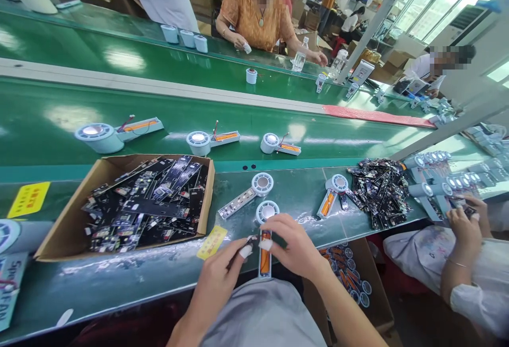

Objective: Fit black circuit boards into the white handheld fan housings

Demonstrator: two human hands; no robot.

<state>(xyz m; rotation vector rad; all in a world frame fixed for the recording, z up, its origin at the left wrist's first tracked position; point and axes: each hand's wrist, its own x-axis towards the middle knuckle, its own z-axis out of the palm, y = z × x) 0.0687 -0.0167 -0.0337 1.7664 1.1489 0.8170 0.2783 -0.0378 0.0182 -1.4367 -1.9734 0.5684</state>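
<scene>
Near the bench edge, my right hand (296, 243) grips a light blue handheld fan (265, 265) at its neck. The fan's round head points away from me, and an orange battery shows in its open handle. My left hand (217, 275), just left of the handle, pinches a small dark circuit board (251, 240), mostly covered by the fingers. White wrapping covers a fingertip on each hand. Just beyond lies another fan (238, 204) with a board fitted along its handle. To the right, an open fan (326, 204) shows its orange battery beside a loose board.
A cardboard box (204, 198) of circuit boards stands left; a pile of boards (379, 193) lies right. Several fans sit on the green conveyor belt (167, 108). Below the bench is a carton of fans (353, 272). A co-worker's hands (465, 225) work at right; others sit across.
</scene>
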